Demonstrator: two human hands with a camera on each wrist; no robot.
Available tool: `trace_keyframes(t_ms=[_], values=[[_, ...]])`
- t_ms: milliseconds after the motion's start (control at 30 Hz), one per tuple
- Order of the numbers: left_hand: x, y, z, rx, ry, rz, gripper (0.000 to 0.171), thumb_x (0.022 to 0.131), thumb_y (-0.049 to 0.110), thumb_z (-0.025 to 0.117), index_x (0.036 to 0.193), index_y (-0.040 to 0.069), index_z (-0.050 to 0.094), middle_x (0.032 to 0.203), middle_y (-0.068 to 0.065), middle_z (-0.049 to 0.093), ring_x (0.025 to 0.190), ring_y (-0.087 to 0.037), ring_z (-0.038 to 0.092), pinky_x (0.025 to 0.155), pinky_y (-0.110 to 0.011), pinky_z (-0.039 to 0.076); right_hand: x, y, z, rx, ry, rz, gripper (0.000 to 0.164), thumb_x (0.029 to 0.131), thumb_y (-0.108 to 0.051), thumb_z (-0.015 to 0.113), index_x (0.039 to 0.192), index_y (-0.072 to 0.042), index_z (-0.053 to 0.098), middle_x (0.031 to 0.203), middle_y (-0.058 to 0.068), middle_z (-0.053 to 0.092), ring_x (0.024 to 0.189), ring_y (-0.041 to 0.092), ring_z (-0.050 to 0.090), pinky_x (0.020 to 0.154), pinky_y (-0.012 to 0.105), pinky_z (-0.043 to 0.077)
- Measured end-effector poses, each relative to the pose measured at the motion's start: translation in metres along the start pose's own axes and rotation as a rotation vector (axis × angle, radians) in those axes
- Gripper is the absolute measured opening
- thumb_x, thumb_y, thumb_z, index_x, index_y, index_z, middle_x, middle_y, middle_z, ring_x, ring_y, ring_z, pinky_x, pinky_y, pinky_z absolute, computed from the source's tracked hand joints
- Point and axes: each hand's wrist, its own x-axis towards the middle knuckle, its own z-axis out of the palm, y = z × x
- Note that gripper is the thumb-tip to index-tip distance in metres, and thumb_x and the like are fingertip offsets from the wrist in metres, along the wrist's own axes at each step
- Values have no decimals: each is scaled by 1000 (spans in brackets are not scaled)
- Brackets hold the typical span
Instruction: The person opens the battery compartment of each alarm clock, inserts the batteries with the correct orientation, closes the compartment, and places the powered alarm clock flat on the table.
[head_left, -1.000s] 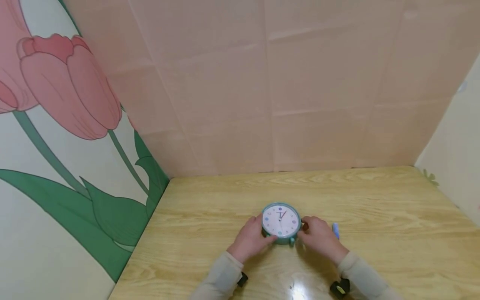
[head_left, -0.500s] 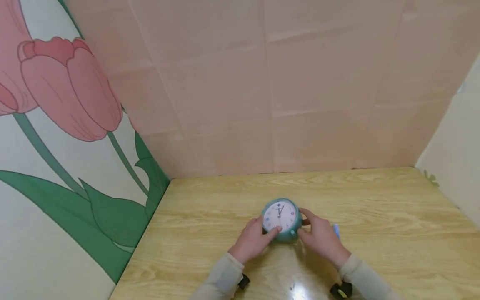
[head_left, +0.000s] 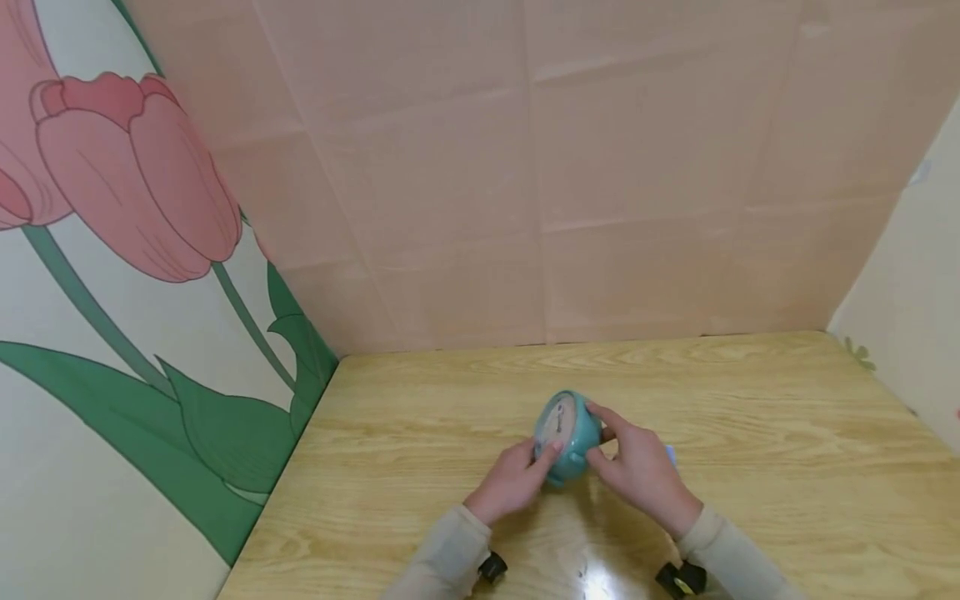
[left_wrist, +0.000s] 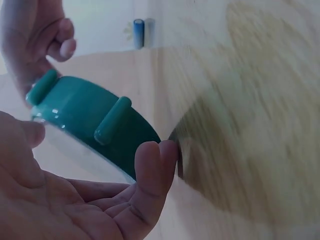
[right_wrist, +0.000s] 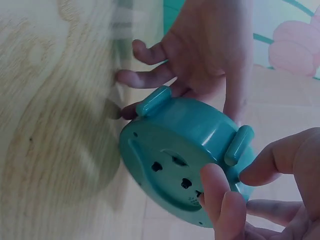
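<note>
A teal alarm clock (head_left: 581, 433) with a white face is tilted on the wooden table, its face turned to the left. My left hand (head_left: 516, 482) grips its left side, the thumb over the face and fingers behind. In the left wrist view, two stubby feet stick out of the clock's rim (left_wrist: 85, 107). My right hand (head_left: 647, 477) holds the right side; in the right wrist view its thumb touches the rim and its fingertips (right_wrist: 214, 182) reach the back, beside small black knobs (right_wrist: 186, 183). One knob is partly hidden by a finger.
A small blue cylinder (left_wrist: 139, 34) stands on the table (head_left: 787, 417), mostly hidden behind my right hand in the head view. A pinkish covering (head_left: 540, 167) rises along the back edge. A tulip-painted wall (head_left: 142, 183) borders the left side, a pale wall the right.
The clock has turned from facing up and toward me to facing left, showing its teal side. My left thumb has moved onto the face; my right fingers have shifted up its back.
</note>
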Motion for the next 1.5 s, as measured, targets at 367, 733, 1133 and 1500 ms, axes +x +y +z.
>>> trace_keyframes(t_ms=[367, 733, 1133, 1500], values=[[-2, 3, 4, -174, -60, -116, 75, 103, 66, 24, 118, 6, 66, 80, -7, 65, 59, -25, 63, 53, -34, 49, 0, -13, -4, 35, 31, -29, 49, 87, -12, 69, 135, -6, 61, 95, 12, 71, 44, 4, 47, 40, 25, 42], [-2, 3, 7, -144, -80, -131, 73, 102, 67, 17, 101, 12, 65, 64, -13, 64, 49, -26, 57, 47, -32, 45, -3, -14, 0, 59, 94, -65, 37, 90, -12, 72, 127, -9, 68, 92, 7, 72, 52, 2, 48, 45, 23, 42], [1, 4, -3, -234, -35, -21, 54, 109, 42, 31, 115, 2, 66, 84, -10, 68, 63, -29, 66, 54, -30, 50, -4, -15, 7, 99, 79, -68, 49, 86, -18, 77, 132, -8, 61, 95, 5, 72, 52, 2, 51, 45, 24, 45], [-13, 16, -33, -166, 24, 70, 57, 107, 49, 40, 143, 6, 51, 83, -2, 65, 72, -27, 65, 59, -28, 52, -13, -31, 19, 91, 80, -56, 55, 85, -27, 82, 129, -1, 63, 94, 2, 71, 52, 3, 47, 46, 23, 43]])
